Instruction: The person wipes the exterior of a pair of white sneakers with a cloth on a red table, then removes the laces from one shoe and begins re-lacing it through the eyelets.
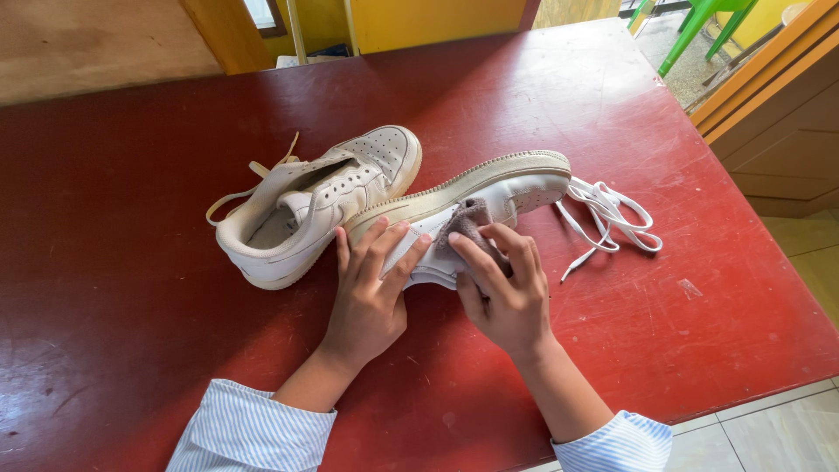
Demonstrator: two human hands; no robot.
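The white sneaker (476,197) lies tipped on its side near the middle of the red counter (131,262), sole edge turned up and away from the person, so the side panel faces the hands. That tilt looks deliberate: it puts the leather within easy reach. A small greyish cloth (468,229) sits right on that panel, bunched against the shoe.

Right hand (502,293) now: fingers curled over the cloth, thumb tucked beneath, pinching it and pressing it onto the sneaker. Not a wide grip at all, the fingertips are drawn close together around the wad.

Left hand (371,293): fingers spread flat and long across the shoe's side, holding nothing, simply bearing down. It seems to be pinning the sneaker so it can't slide on the counter.

Just behind and to the left, touching or nearly touching, the second white sneaker (315,205) rests upright, tongue loose, a cream lace (249,179) trailing from its far side. At the tipped shoe's toe, a loose white lace (607,214) lies in a tangle on the counter, out of its eyelets.

Striped blue-and-white sleeves (249,428) frame the bottom edge; green chair legs (690,31) stand off in the far corner.
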